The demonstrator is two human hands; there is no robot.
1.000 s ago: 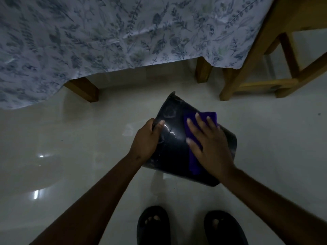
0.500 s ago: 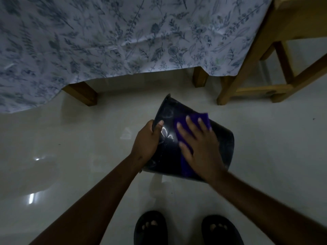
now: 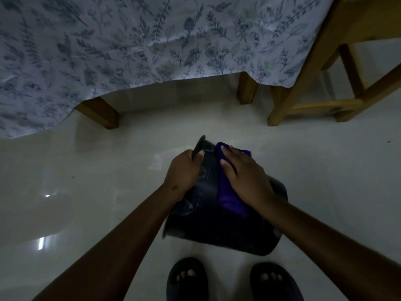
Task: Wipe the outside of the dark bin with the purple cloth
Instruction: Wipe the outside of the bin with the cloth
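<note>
The dark bin [image 3: 208, 222] is tipped on its side and held above the pale floor, its rim pointing away at the upper left. My left hand [image 3: 184, 172] grips the rim, thumb over the edge. My right hand [image 3: 245, 177] lies flat on the purple cloth [image 3: 227, 194] and presses it against the bin's outer wall. The cloth runs from the rim end down the wall, partly hidden under my palm.
A table with a leaf-patterned cloth [image 3: 130, 44] and wooden legs [image 3: 99, 114] stands ahead. A wooden chair [image 3: 325, 83] is at the upper right. My feet in dark sandals [image 3: 186, 279] stand on the glossy floor [image 3: 86, 170] below the bin.
My right hand slid the cloth toward the rim end of the bin. The bin has turned and dropped lower in view, closer to my feet. My left hand kept its grip on the rim.
</note>
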